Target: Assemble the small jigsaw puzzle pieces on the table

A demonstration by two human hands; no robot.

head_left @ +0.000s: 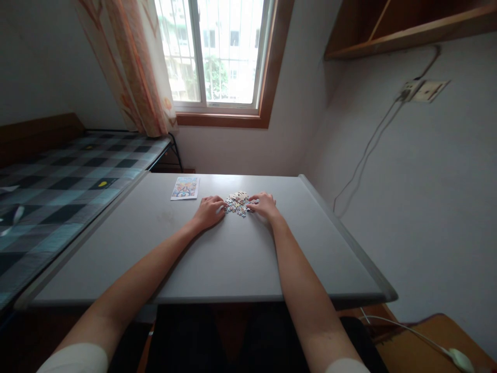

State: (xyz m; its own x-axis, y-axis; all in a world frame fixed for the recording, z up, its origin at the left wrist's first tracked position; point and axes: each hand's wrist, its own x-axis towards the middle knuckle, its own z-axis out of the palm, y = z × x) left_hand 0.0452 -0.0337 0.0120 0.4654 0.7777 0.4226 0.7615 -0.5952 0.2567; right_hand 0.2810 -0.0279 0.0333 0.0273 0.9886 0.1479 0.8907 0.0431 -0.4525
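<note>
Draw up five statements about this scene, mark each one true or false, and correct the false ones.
1. A printed picture card lies to the left of the pile of puzzle pieces. True.
2. Both hands are far from the pile. False: the left hand and the right hand are at its two sides.
3. A window is in the wall beyond the table. True.
4. The card stands upright on the windowsill. False: it lies flat on the table.
5. A patterned curtain hangs at the left side of the window. True.
</note>
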